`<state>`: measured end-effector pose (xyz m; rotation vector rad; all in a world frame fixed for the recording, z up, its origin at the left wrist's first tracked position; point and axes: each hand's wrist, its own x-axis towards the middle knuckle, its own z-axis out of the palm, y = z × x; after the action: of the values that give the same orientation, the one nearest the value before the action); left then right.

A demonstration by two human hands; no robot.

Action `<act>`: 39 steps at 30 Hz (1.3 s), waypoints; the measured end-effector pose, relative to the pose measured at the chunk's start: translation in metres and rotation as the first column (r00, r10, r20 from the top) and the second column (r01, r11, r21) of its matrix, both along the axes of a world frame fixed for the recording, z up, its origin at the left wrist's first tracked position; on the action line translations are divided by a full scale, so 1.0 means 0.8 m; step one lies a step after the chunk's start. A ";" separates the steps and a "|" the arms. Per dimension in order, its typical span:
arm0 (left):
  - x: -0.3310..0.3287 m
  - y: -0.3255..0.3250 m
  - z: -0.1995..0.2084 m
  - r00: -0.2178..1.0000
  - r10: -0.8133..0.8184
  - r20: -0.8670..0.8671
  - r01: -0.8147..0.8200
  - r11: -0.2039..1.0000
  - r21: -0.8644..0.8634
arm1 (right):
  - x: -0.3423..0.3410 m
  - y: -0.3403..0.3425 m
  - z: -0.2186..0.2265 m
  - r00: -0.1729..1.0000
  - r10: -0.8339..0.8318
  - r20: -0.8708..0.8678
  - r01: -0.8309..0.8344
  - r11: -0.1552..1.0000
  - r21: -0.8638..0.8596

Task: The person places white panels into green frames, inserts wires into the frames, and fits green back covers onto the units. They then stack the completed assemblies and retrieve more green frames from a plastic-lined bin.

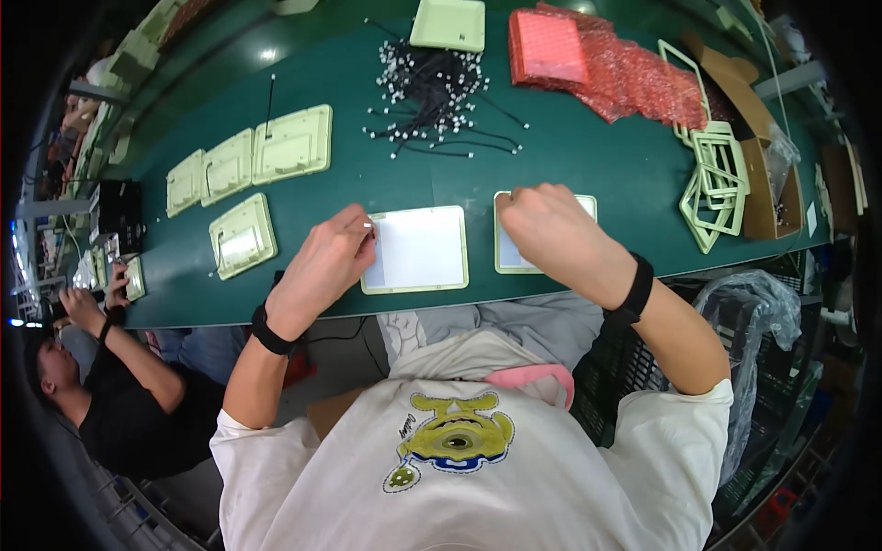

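My left hand (329, 262) is pinched closed at the left edge of a pale green framed panel (423, 248) with a white face. A small white connector (368, 225) shows at its fingertips, like the ends in the cable pile. My right hand (560, 230) is closed over the upper left part of a second framed panel (589, 208), covering much of it. Its fingers curl down, so whatever they hold is hidden. Both panels lie flat near the table's front edge.
Black cables with white ends (432, 92) are heaped ahead, below a pale green tray (447, 25). Pale green housings (292, 145) lie at left. Red bubble wrap (625, 78), empty frames (715, 184) and a cardboard box (761, 188) are at right. Another person (138, 395) works at far left.
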<state>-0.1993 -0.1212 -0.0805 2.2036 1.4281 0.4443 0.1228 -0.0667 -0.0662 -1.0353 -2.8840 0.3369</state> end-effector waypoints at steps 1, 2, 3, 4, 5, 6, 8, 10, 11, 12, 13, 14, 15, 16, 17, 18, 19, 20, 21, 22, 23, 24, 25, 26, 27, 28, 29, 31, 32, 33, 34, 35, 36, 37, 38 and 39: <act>-0.001 0.002 -0.001 1.000 -0.011 -0.009 0.011 1.000 -0.008 | 0.000 -0.001 0.001 0.999 0.030 -0.032 -0.029 1.000 0.005; -0.002 0.003 -0.001 1.000 -0.023 -0.018 0.023 1.000 -0.017 | -0.002 -0.001 0.003 0.999 0.020 -0.031 -0.020 1.000 0.022; -0.003 0.005 -0.003 0.999 -0.032 -0.016 0.032 0.999 0.001 | -0.004 0.001 0.005 1.000 0.014 -0.015 -0.014 1.000 -0.009; -0.005 0.006 -0.004 1.000 -0.005 0.020 0.006 0.999 -0.042 | -0.006 0.003 0.007 1.000 0.008 0.001 -0.008 0.999 -0.040; -0.005 0.007 -0.005 0.998 0.021 0.060 -0.016 0.996 -0.085 | -0.005 0.005 0.010 1.000 0.001 0.022 0.001 0.998 -0.070; -0.004 0.007 -0.007 0.994 0.050 0.100 -0.036 0.991 -0.130 | -0.002 0.005 0.009 0.999 -0.009 0.032 0.010 0.999 -0.051; -0.001 0.005 -0.012 0.990 0.050 0.129 -0.037 0.994 -0.103 | 0.001 0.005 0.004 0.997 -0.022 0.070 0.026 0.998 -0.055; 0.001 0.003 -0.013 0.984 0.074 0.164 -0.060 0.994 -0.090 | -0.005 0.025 0.026 0.995 -0.020 0.094 0.023 0.999 -0.031; 0.002 0.003 -0.010 0.982 0.077 0.171 -0.067 0.995 -0.067 | -0.011 0.046 0.047 0.998 -0.068 -0.018 0.067 0.997 -0.048; 0.004 0.003 -0.006 0.977 0.083 0.198 -0.069 0.995 -0.074 | -0.021 0.072 0.072 0.985 -0.110 -0.130 0.102 0.992 -0.071; 0.006 -0.001 -0.003 0.971 0.088 0.222 -0.070 0.994 -0.086 | -0.033 0.095 0.087 0.958 -0.154 -0.243 0.132 0.986 -0.104; 0.008 -0.004 0.002 0.964 0.083 0.252 -0.061 0.994 -0.094 | -0.044 0.129 0.089 0.953 -0.204 -0.225 0.198 0.979 -0.049; 0.009 -0.004 0.002 0.962 0.072 0.265 -0.055 0.996 -0.073 | -0.053 0.165 0.079 0.943 -0.259 -0.207 0.267 0.964 0.010; 0.011 -0.004 -0.002 0.951 0.066 0.302 -0.050 0.997 -0.061 | -0.059 0.192 0.056 0.945 -0.258 -0.202 0.270 0.962 0.034; 0.012 -0.002 -0.007 0.939 0.063 0.339 -0.049 0.998 -0.049 | -0.065 0.222 0.023 0.964 -0.224 -0.146 0.256 0.931 0.262; 0.011 -0.003 -0.010 0.926 0.071 0.371 -0.061 0.997 -0.039 | -0.076 0.240 0.008 0.978 -0.191 -0.085 0.208 0.857 0.471; 0.012 -0.005 -0.010 0.922 0.075 0.379 -0.073 0.997 -0.019 | -0.079 0.252 -0.006 0.981 -0.177 -0.082 0.194 0.850 0.490; 0.011 -0.007 -0.010 0.918 0.093 0.386 -0.070 0.995 -0.072 | -0.088 0.255 -0.012 0.975 -0.218 0.043 0.175 0.871 0.460; 0.011 -0.011 -0.011 0.912 0.110 0.395 -0.064 0.990 -0.128 | -0.095 0.256 -0.018 0.951 -0.256 0.172 0.163 0.889 0.427; 0.010 -0.011 -0.011 0.905 0.125 0.406 -0.054 0.982 -0.183 | -0.096 0.260 -0.021 0.954 -0.242 0.176 0.143 0.885 0.443; 0.010 -0.011 -0.009 0.899 0.138 0.415 -0.072 0.983 -0.171 | -0.093 0.263 -0.023 0.962 -0.235 0.137 0.151 0.881 0.448; 0.010 -0.011 -0.007 0.865 0.200 0.460 -0.079 0.960 -0.270 | -0.088 0.269 -0.024 0.969 -0.228 0.099 0.160 0.877 0.453; 0.012 -0.012 -0.006 0.825 0.260 0.501 -0.069 0.927 -0.368 | -0.081 0.274 -0.023 0.970 -0.216 0.110 0.143 0.875 0.464; 0.014 -0.010 -0.005 0.781 0.320 0.536 -0.050 0.888 -0.458 | -0.073 0.280 -0.018 0.980 -0.200 -0.015 0.183 0.857 0.482; 0.014 -0.010 -0.008 0.771 0.322 0.550 -0.054 0.893 -0.447 | -0.066 0.287 -0.013 0.974 -0.178 -0.139 0.224 0.840 0.494; 0.012 -0.010 -0.012 0.731 0.346 0.588 -0.036 0.881 -0.473 | -0.061 0.292 -0.008 0.954 -0.149 -0.261 0.266 0.823 0.502; 0.010 -0.010 -0.018 0.690 0.368 0.623 -0.016 0.869 -0.495 | -0.061 0.295 -0.006 0.958 -0.135 -0.252 0.252 0.817 0.519; 0.012 -0.007 -0.025 0.641 0.372 0.671 0.010 0.871 -0.492 | -0.059 0.297 -0.009 0.940 -0.141 -0.312 0.274 0.857 0.437; 0.013 -0.007 -0.028 0.638 0.386 0.667 0.007 0.862 -0.506 | -0.060 0.300 -0.008 0.928 -0.140 -0.346 0.279 0.875 0.396; 0.012 -0.009 -0.030 0.636 0.401 0.659 0.004 0.853 -0.523 | -0.061 0.301 -0.006 0.930 -0.123 -0.347 0.270 0.869 0.415; 0.013 -0.011 -0.033 0.635 0.417 0.651 0.000 0.842 -0.539 | -0.062 0.301 -0.004 0.926 -0.144 -0.349 0.284 0.876 0.391; 0.015 -0.013 -0.035 0.632 0.412 0.657 -0.011 0.852 -0.523 | -0.065 0.301 -0.004 0.921 -0.164 -0.353 0.297 0.883 0.363; 0.016 -0.015 -0.039 0.618 0.406 0.673 0.002 0.856 -0.517 | -0.069 0.303 -0.002 0.916 -0.185 -0.356 0.310 0.890 0.334; 0.017 -0.016 -0.043 0.605 0.399 0.689 0.016 0.859 -0.512 | -0.071 0.307 0.001 0.916 -0.169 -0.362 0.302 0.888 0.348; 0.018 -0.015 -0.043 0.593 0.394 0.703 0.032 0.860 -0.509 | -0.068 0.312 0.002 0.896 -0.158 -0.416 0.308 0.895 0.324; 0.019 -0.014 -0.041 0.593 0.389 0.705 0.024 0.867 -0.499 | -0.064 0.319 0.003 0.872 -0.149 -0.467 0.313 0.902 0.298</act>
<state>-0.1844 -0.1321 -0.1133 1.1795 1.0825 0.9129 0.0719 0.1887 -0.0639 -1.0631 -2.2718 0.0037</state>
